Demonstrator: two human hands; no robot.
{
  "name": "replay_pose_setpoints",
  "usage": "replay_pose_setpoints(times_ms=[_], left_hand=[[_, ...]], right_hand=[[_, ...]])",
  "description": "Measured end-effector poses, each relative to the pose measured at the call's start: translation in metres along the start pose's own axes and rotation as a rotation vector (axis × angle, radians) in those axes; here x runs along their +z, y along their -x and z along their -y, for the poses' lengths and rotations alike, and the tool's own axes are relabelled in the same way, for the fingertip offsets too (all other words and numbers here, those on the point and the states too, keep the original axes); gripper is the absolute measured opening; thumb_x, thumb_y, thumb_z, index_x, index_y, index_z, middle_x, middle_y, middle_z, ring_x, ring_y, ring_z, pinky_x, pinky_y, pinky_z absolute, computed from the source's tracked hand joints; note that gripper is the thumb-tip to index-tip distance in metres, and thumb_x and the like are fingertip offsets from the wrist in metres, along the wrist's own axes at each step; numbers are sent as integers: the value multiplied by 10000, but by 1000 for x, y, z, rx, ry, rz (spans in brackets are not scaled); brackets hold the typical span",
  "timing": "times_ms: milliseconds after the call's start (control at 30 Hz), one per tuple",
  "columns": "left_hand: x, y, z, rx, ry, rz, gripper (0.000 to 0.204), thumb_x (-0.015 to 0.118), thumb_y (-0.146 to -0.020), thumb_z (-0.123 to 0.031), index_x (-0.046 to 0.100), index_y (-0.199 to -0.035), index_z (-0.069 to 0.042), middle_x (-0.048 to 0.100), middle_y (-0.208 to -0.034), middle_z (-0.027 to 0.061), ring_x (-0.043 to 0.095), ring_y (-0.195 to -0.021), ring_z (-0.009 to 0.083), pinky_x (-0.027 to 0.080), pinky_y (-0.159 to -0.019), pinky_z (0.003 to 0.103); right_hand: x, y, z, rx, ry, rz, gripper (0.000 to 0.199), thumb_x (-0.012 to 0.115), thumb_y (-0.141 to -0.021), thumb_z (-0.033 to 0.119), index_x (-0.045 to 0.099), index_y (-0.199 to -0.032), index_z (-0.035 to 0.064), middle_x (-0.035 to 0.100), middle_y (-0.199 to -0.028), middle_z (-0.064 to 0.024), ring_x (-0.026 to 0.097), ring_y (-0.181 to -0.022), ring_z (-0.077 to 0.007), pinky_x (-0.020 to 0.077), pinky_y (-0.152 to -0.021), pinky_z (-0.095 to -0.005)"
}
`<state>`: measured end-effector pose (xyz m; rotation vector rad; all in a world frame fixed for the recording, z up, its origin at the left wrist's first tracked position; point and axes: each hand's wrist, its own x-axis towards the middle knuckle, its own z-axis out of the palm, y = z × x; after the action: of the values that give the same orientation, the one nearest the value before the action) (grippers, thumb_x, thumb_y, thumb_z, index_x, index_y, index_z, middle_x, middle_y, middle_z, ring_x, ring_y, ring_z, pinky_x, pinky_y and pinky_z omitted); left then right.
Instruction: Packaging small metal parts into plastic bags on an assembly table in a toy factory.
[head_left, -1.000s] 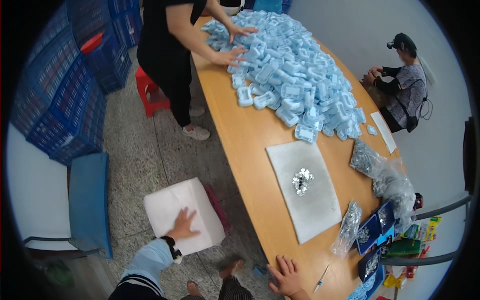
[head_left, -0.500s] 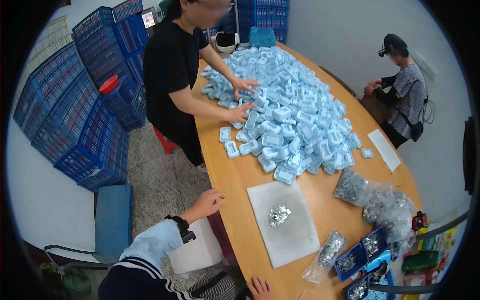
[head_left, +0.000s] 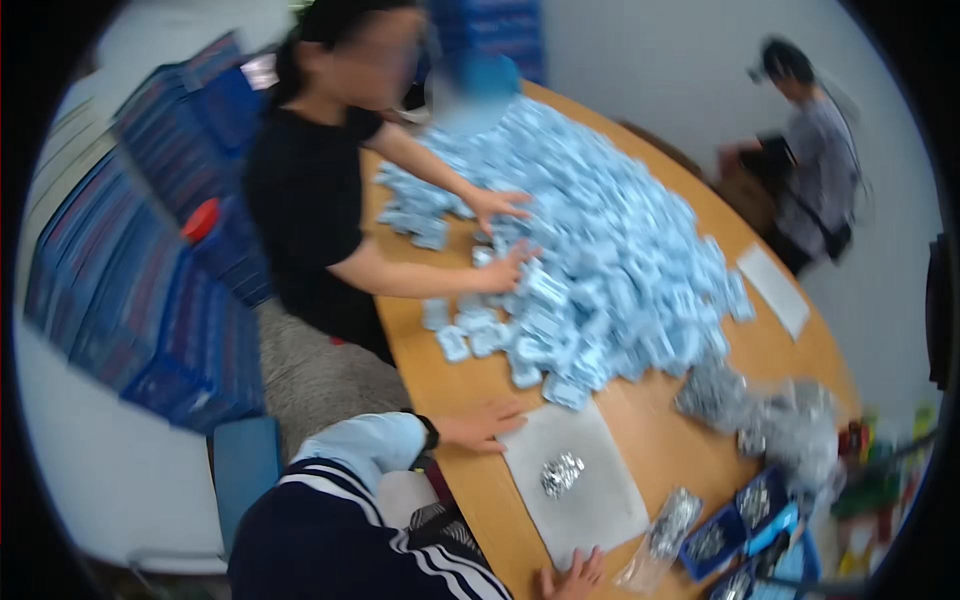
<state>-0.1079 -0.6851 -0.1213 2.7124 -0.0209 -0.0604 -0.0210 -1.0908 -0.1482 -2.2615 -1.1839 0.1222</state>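
Both our hands lie open and flat, gripping nothing: left hand [head_left: 487, 424] at the white foam sheet's [head_left: 590, 500] ten o'clock corner, right hand [head_left: 570, 574] at six. One small metal cluster [head_left: 561, 473] sits mid-sheet; the blue packet heap [head_left: 600, 250] at twelve looks unsorted.

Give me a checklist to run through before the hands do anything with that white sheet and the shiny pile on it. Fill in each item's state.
1. Left hand flat on the table at the near corner of the white sheet: ok.
2. Right hand at the sheet's lower edge, fingers spread: ok, though partly cut off by the frame.
3. Small silvery pile sits near the sheet's middle, touched by neither hand: ok.
4. Both hands free of any object: ok.
5. Sheet clear of the light blue packet heap: not ok, nearest packets lie at its far edge.
6. What the silvery pieces are: cannot tell, picture blurred.
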Motion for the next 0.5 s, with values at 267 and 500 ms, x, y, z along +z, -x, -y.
replay_pose_setpoints(times_ms=[267, 500], left_hand=[[4, -24, 26, 96, -5, 48, 623, 557, -784, -454, 410, -1258, -78, 318, -1328, 183, 280, -1237, 320, 215, -999, 450], [3, -29, 34, 87, -23, 109, 618, 612, -730, -459, 466, -1176, -58, 346, -1299, 163, 313, -1188, 324, 207, -980, 469]], right_hand=[[15, -15, 6, 440, 196, 4, 814, 638, -656, 433, 307, -1289, 40, 225, -1339, -293, 247, -1217, -434, 185, -969, -532], [17, -30, 10, 486, 247, 3, 758, 612, -664, 500, 380, -1244, 69, 285, -1313, -268, 296, -1192, -410, 205, -962, -513]])
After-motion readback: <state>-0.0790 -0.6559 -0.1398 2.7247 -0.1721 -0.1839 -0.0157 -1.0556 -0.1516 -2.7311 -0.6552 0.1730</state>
